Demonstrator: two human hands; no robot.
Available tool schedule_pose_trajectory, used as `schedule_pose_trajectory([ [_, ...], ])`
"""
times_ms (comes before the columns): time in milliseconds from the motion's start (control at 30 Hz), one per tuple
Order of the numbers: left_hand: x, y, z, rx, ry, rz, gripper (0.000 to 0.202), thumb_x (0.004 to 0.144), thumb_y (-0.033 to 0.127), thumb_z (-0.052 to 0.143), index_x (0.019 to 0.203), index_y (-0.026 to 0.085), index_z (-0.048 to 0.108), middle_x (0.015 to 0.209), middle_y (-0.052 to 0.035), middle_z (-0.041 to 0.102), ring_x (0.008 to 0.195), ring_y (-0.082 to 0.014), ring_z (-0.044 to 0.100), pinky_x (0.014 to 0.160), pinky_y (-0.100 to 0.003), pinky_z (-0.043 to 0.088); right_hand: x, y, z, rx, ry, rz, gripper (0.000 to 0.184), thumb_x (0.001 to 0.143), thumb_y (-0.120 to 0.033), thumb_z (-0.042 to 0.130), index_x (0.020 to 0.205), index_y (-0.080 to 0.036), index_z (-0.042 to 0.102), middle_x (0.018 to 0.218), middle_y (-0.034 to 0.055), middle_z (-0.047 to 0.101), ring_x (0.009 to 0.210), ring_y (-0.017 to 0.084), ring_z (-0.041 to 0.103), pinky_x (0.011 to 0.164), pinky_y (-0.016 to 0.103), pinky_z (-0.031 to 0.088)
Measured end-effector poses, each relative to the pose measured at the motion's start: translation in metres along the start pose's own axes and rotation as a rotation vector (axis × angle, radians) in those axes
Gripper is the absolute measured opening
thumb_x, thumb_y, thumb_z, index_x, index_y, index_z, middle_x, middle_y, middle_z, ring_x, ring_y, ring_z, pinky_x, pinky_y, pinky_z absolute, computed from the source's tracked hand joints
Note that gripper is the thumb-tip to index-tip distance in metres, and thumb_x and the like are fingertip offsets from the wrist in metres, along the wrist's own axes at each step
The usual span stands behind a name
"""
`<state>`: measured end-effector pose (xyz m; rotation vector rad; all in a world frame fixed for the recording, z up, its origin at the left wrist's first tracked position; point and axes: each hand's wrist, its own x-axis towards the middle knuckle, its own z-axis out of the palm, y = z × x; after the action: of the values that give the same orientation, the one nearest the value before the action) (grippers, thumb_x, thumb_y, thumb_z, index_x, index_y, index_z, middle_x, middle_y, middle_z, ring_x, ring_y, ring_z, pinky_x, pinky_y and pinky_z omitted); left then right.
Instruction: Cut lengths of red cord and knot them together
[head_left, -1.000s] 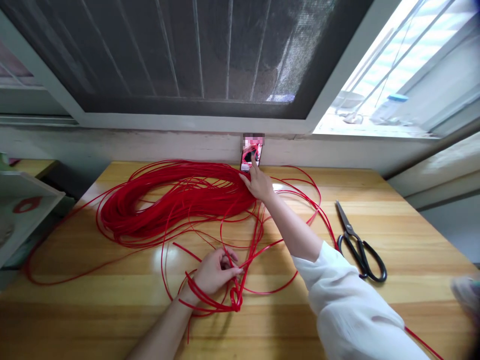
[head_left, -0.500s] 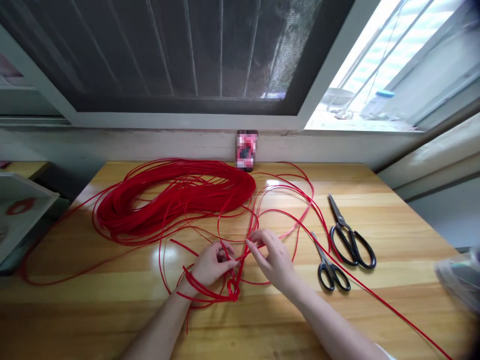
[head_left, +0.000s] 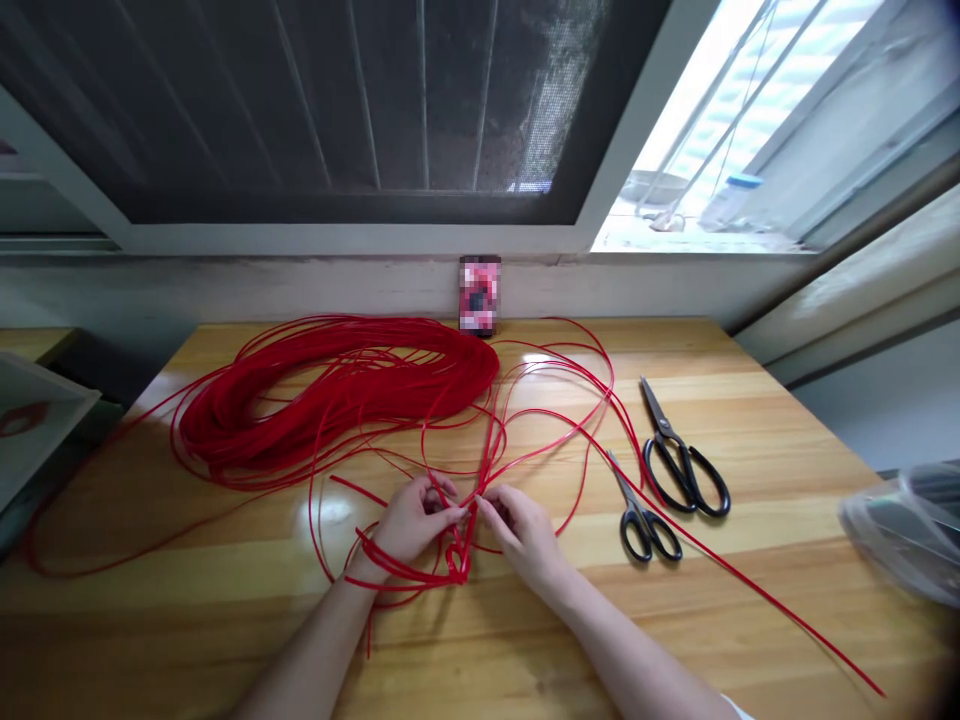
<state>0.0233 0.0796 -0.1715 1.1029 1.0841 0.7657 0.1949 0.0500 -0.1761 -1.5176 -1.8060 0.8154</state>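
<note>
My left hand [head_left: 411, 520] is shut on several strands of red plastic cord [head_left: 480, 480], and loops of cord lie across its wrist. My right hand [head_left: 521, 535] pinches the same strands from the other side, with its fingertips almost touching my left fingers. Just below the hands sits a small twisted knot of red cord [head_left: 456, 565]. Farther back on the table, a large loose coil of the cord [head_left: 330, 395] lies with long strands trailing from it around both hands.
Two pairs of black-handled scissors [head_left: 686, 465] [head_left: 643, 525] lie on the wooden table [head_left: 750, 590] to the right. A phone [head_left: 480, 295] with a blurred screen leans against the wall. A plastic bag [head_left: 904, 530] shows at the right edge, a white tray [head_left: 26, 425] at the left.
My right hand has left the phone and come down to the cord beside my left hand. Its sleeve has moved away, showing a second pair of scissors. The view has shifted slightly.
</note>
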Motion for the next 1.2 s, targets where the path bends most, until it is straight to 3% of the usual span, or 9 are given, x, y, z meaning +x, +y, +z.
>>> schedule_pose_trajectory([
  [367,0.002,-0.010,-0.002,0.011,-0.017,0.002,0.028,0.063,0.025,0.069,0.082,0.014,0.051,0.068,0.0007,0.058,0.061,-0.0104,0.056,0.058,-0.023,0.045,0.003,0.005,0.000,-0.055,-0.024,0.000,0.028,0.088,-0.037,0.040,0.070,-0.019,0.051,0.063,0.0007,0.052,0.060,0.013,0.046,0.058,0.024,0.036],
  [1200,-0.001,0.001,0.000,0.022,-0.011,-0.025,0.025,0.062,0.019,0.067,0.080,0.013,0.051,0.068,0.0002,0.059,0.062,-0.0102,0.057,0.059,-0.023,0.045,0.004,0.004,-0.001,-0.061,-0.005,-0.011,0.031,0.089,-0.036,0.038,0.067,-0.017,0.051,0.062,0.0013,0.053,0.058,0.012,0.047,0.057,0.022,0.036],
])
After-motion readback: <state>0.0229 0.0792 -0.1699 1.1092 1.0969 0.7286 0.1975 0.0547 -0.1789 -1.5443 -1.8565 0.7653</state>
